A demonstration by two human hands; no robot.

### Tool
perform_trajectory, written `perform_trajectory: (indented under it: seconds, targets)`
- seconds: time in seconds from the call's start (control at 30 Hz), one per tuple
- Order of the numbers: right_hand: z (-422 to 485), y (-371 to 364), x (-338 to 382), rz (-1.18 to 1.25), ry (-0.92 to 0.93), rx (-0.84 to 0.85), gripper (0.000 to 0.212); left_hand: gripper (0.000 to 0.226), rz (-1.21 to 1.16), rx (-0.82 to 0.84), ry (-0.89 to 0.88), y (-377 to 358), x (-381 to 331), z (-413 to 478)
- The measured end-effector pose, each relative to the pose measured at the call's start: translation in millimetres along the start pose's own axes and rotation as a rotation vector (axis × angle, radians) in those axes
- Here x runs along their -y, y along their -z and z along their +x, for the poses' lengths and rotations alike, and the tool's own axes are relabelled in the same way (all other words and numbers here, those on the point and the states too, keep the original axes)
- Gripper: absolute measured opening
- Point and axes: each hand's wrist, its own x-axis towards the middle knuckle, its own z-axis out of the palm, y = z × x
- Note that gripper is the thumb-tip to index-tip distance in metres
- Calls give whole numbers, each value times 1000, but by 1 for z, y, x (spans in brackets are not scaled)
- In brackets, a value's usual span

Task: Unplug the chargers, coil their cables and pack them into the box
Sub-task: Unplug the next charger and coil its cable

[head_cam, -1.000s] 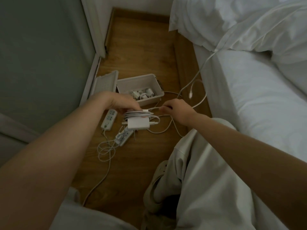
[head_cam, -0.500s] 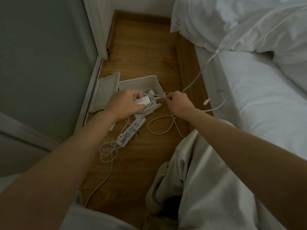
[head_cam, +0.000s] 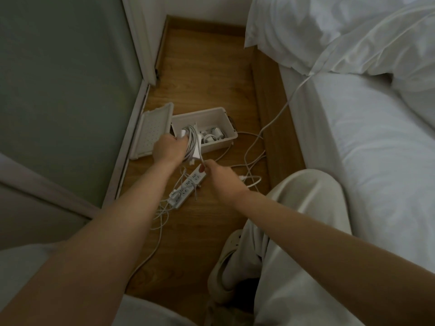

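1. Downward look at a narrow strip of wooden floor [head_cam: 200,67], with a grey-green wall on one side and a white bed [head_cam: 376,149] on the other.
2. In the middle of the floor, an open white plastic box [head_cam: 220,143], with several small white chargers [head_cam: 213,135] and coiled leads inside, toward its right end.
3. Just left of the box, its perforated white lid [head_cam: 153,130], tilted up on edge near the foot of the wall.
4. At the box's near left corner, the left hand [head_cam: 168,148], fingers curled tight round a white charger [head_cam: 195,150]. Its cable [head_cam: 190,140] wound round it in many loops. The bundle held over the box's front rim, partly above the inside.
5. Just in front of the box, the right hand [head_cam: 221,178], thumb and forefinger pinching the loose tail of that same cable, remaining fingers curled under.
6. In front of the box, below the right hand, a white power strip [head_cam: 188,187] flat on the floor at an angle, its thin lead in a tangle on the near side.
7. Right of the box, a second loose white lead [head_cam: 249,147], looped on the floor and running up onto the bed toward a pillow [head_cam: 329,31].
8. Well in front of the box, a bent knee in pale trousers [head_cam: 306,196] and a pale shoe [head_cam: 230,262].
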Motion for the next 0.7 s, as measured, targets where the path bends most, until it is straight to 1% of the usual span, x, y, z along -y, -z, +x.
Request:
perform_trajectory:
  seconds: [0.07,0.13,0.2,0.33,0.4,0.47,0.57,0.63,0.7]
  targets:
    - [-4,-8,0,8,30,12,36,32,-181,49,114,-4,2,2]
    - [-6,-13,-4,-6,54,36,35,26,-416,107,224,-5,0,0]
    - [-10,-17,-10,2,76,65,32,23,-598,185,298,-3,-2,-2]
    - [-11,-12,-17,-4,61,80,29,24,-801,395,275,6,-9,-9]
    - [-9,-4,-23,-35,30,90,24,24,-841,505,248,11,-10,-11]
    - [-5,5,-31,-62,-3,76,21,24,-783,616,181,19,-9,-11]
    - [0,21,-40,-81,-15,45,26,25,-554,800,39,30,-6,-10]
    - [3,32,-45,-74,-31,23,29,25,-362,894,1,37,-7,-11]
    - [6,40,-47,-77,-48,21,29,32,-67,967,-75,42,-8,-8]
